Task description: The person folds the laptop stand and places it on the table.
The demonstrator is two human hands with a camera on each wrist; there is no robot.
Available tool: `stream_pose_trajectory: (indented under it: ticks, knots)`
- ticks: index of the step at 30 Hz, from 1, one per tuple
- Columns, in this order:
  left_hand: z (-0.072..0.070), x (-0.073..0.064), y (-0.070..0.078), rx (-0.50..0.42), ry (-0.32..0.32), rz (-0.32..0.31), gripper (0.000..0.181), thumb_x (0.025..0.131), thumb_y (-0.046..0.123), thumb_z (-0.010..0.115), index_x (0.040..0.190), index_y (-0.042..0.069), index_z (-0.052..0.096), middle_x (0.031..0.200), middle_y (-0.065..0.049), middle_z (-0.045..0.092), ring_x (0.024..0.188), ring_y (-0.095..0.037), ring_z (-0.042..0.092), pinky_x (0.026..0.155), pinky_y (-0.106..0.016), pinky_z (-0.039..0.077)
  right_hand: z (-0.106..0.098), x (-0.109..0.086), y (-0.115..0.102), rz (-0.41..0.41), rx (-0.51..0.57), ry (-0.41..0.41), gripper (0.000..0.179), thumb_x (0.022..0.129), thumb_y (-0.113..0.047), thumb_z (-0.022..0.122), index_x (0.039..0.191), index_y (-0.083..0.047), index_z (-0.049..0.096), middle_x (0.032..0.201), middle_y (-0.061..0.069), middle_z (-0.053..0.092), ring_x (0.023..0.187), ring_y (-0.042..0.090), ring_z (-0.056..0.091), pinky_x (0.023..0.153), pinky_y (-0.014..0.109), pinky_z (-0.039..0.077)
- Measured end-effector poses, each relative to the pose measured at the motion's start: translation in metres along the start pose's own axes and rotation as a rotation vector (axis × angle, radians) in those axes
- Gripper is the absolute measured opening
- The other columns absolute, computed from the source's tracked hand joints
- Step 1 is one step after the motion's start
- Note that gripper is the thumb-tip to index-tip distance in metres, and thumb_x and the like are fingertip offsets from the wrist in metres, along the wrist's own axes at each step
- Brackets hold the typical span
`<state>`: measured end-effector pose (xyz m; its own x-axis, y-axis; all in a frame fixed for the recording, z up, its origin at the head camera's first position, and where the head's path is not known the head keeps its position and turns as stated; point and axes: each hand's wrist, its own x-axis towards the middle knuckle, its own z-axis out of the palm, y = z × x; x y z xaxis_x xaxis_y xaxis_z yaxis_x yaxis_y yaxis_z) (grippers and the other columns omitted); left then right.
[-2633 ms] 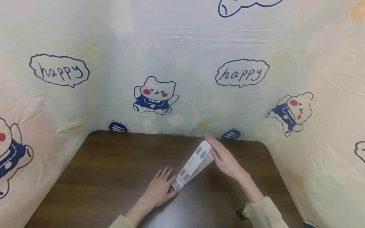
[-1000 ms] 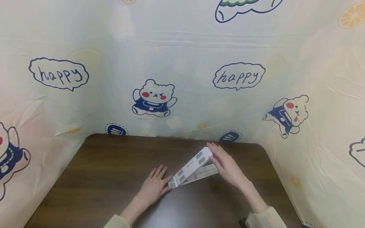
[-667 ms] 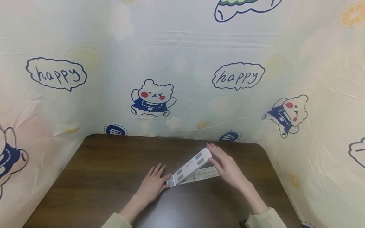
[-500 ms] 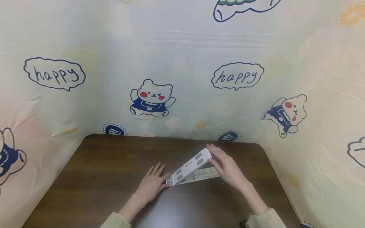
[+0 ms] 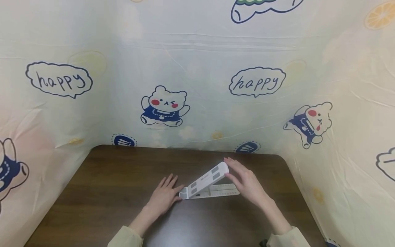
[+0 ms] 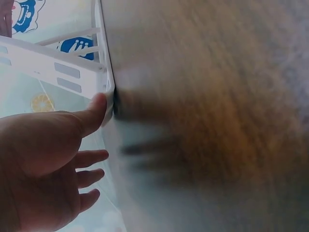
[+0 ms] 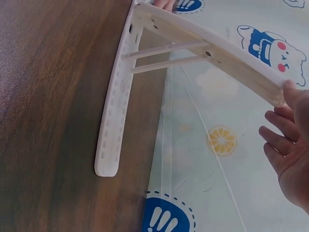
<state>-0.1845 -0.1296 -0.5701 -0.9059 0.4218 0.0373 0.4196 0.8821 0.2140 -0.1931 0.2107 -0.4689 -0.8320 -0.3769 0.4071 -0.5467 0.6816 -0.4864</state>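
Observation:
A white folding laptop stand [image 5: 207,177] with grey pads stands on the brown table, its upper arm tilted up to the right from the hinged end. The slotted lower arm [image 7: 112,130] lies along the tabletop, and two thin struts [image 7: 169,50] join the arms. My left hand [image 5: 163,196] pinches the hinged end between thumb and index finger, the other fingers spread over the table. At the raised end, my right hand [image 5: 248,183] pinches the upper arm's tip between thumb and fingers. In the right wrist view its other fingers hang loosely below the tip.
The wooden table [image 5: 102,206] has rounded far corners. A pale cloth [image 5: 203,103] printed with bears and "happy" bubbles hangs closely around its back and sides.
The stand's two arms have spread from nearly together to a wide angle. The stand has turned so the lower arm lies almost straight across the table, and my left hand has shifted left.

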Motion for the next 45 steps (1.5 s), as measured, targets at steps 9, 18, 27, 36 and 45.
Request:
stream_pose_trajectory:
  ticks: [9,18,27,36,45]
  knots:
    - [-0.003,0.005,-0.004,0.012,-0.035,-0.018,0.046,0.102,0.036,0.076,0.144,0.018,0.073,0.164,-0.024,0.056,0.160,-0.047,0.045,0.133,-0.062,0.037,0.001,-0.001,-0.001,-0.002,0.010,-0.003,0.054,0.098,-0.016,0.084,0.149,-0.010,0.068,0.153,0.015,0.069,0.144,0.041,0.065,0.118,0.061,0.052]
    - [-0.003,0.003,-0.003,-0.053,-0.033,-0.014,0.047,0.105,0.031,0.074,0.147,0.010,0.070,0.165,-0.028,0.053,0.160,-0.049,0.044,0.133,-0.064,0.036,0.003,-0.004,0.004,0.013,0.013,0.004,0.059,0.098,-0.016,0.084,0.154,-0.012,0.065,0.154,0.013,0.069,0.143,0.039,0.066,0.118,0.060,0.054]
    - [-0.003,0.003,-0.002,-0.086,0.020,-0.033,0.050,0.102,0.031,0.078,0.142,0.001,0.071,0.160,-0.031,0.057,0.158,-0.049,0.047,0.132,-0.063,0.038,0.013,-0.020,0.032,0.070,-0.004,-0.031,0.062,0.094,-0.014,0.088,0.151,-0.008,0.066,0.151,0.014,0.071,0.139,0.037,0.069,0.115,0.057,0.057]
    - [0.000,0.008,0.001,-0.108,0.039,0.002,0.051,0.102,0.027,0.079,0.143,-0.001,0.069,0.159,-0.029,0.060,0.156,-0.047,0.051,0.132,-0.063,0.039,0.025,-0.042,0.069,0.185,-0.065,-0.163,0.057,0.097,-0.020,0.086,0.147,0.000,0.067,0.147,0.019,0.073,0.136,0.040,0.071,0.114,0.059,0.057]
    - [0.006,0.019,0.007,-0.158,0.036,0.070,0.057,0.106,0.033,0.074,0.150,-0.002,0.064,0.160,-0.026,0.060,0.157,-0.044,0.050,0.133,-0.060,0.039,0.039,-0.052,0.085,0.177,-0.084,-0.240,0.059,0.095,-0.019,0.087,0.146,0.002,0.067,0.148,0.021,0.071,0.136,0.042,0.070,0.115,0.060,0.056]
